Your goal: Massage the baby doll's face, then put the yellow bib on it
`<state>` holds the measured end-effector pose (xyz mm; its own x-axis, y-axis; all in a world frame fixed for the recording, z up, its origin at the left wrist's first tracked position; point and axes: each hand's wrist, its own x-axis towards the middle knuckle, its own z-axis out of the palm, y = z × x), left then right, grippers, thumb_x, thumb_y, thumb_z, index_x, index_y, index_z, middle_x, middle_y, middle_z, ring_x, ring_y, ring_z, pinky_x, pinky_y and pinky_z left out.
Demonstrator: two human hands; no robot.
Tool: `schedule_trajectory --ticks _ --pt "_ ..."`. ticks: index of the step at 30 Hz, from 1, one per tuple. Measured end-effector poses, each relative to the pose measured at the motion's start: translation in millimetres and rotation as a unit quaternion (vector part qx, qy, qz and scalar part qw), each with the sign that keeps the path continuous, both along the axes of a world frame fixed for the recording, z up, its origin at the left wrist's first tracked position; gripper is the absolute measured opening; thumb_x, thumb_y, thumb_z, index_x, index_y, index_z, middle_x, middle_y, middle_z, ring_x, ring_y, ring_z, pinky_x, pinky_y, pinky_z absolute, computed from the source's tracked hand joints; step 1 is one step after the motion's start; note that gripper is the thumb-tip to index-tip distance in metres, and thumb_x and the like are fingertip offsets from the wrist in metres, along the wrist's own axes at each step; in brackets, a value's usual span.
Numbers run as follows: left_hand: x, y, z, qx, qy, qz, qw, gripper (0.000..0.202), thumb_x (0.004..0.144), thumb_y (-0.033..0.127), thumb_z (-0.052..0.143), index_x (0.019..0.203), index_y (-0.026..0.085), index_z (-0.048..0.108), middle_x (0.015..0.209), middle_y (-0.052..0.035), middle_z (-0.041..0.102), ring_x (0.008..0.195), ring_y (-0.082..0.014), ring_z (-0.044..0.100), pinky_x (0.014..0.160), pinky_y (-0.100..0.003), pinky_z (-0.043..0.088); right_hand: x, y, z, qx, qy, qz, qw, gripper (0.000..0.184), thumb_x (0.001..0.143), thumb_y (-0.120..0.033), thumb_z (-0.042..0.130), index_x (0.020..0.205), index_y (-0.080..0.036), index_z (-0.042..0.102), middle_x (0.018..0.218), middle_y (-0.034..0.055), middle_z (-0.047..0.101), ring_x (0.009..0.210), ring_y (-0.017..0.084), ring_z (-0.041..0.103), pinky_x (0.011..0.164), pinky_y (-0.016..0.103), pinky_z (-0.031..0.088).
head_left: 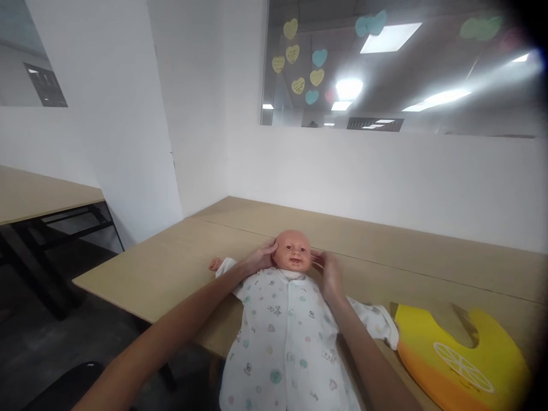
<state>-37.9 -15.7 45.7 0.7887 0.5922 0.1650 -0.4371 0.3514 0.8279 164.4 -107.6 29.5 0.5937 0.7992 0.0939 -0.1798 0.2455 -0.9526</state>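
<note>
On the table (141, 268), a doll (293, 251) lies on its back, its face turned up toward the person and its lower body reaching past the near edge at the bottom of the view; what bears it there is hidden. The person's hands are apart, with the doll's head between them. The left hand (260, 258) is open and cupped against one side of the head, its fingertips beside the ear. The right hand (331, 274), blurred, is held open at the other side, fingers toward the ear; how firmly either hand presses, I cannot tell. The doll wears a white outfit (274, 342) dotted with small coloured prints, both its arms spread outward. One small fist shows beyond the left forearm; the other sleeve ends at the edge of a yellow and orange bib (460, 354), which lies to the right with a white citrus slice drawn on it. Behind the table stands a white wall (363, 177) with a window (385, 80) bearing heart-shaped notes (292, 54). A second table (43, 194) stands off to the left.
</note>
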Motion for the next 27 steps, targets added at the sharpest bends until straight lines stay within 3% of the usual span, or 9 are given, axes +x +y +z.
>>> schedule_trajectory --ticks 4,9,18,22,27 --pt "-6.6 -6.3 7.1 0.070 0.041 -0.012 0.997 0.069 0.080 0.033 0.086 0.143 0.018 0.061 0.145 -0.0184 0.063 0.150 -0.0357 0.045 0.129 -0.050 0.032 5.7 6.2 -6.0 -0.020 0.027 0.118 0.993 0.047 0.080 -0.059 0.063 0.101 -0.019 0.076 0.103 0.0102 0.078 0.086 0.024 0.074 0.068 0.033 0.062" --pt "-14.5 -11.0 17.1 0.181 0.081 -0.019 0.980 0.080 0.074 0.039 0.091 0.145 0.021 0.060 0.150 -0.0182 0.059 0.149 -0.0381 0.045 0.127 -0.051 0.035 17.7 -1.5 -1.2 -0.023 0.081 0.263 0.961 0.057 0.077 -0.065 0.077 0.110 -0.019 0.073 0.122 0.0128 0.074 0.094 0.027 0.075 0.085 0.044 0.065" --pt "-17.5 -5.3 11.3 0.193 0.070 -0.013 0.979 0.085 0.070 0.044 0.092 0.145 0.022 0.059 0.154 -0.0184 0.055 0.148 -0.0366 0.047 0.126 -0.051 0.036 37.0 -17.3 -8.5 0.046 0.007 0.319 0.947 0.069 0.068 -0.049 0.092 0.129 -0.031 0.066 0.141 0.0071 0.065 0.129 0.026 0.065 0.115 0.049 0.053" --pt "-19.3 -8.2 14.1 0.166 0.087 -0.017 0.982 0.081 0.071 0.041 0.092 0.144 0.024 0.060 0.151 -0.0160 0.058 0.149 -0.0352 0.045 0.126 -0.050 0.034 36.4 -20.3 -8.4 0.047 -0.011 0.322 0.946 0.076 0.065 -0.046 0.094 0.134 -0.035 0.065 0.137 0.0065 0.067 0.132 0.026 0.063 0.117 0.047 0.052" --pt "-16.9 -5.7 12.5 0.138 0.065 -0.029 0.988 0.075 0.079 0.049 0.085 0.144 0.024 0.060 0.152 -0.0143 0.058 0.153 -0.0321 0.041 0.127 -0.046 0.032 35.7 -20.6 -6.4 0.066 0.004 0.331 0.941 0.075 0.065 -0.042 0.095 0.133 -0.035 0.066 0.141 0.0044 0.065 0.133 0.024 0.062 0.117 0.044 0.053"
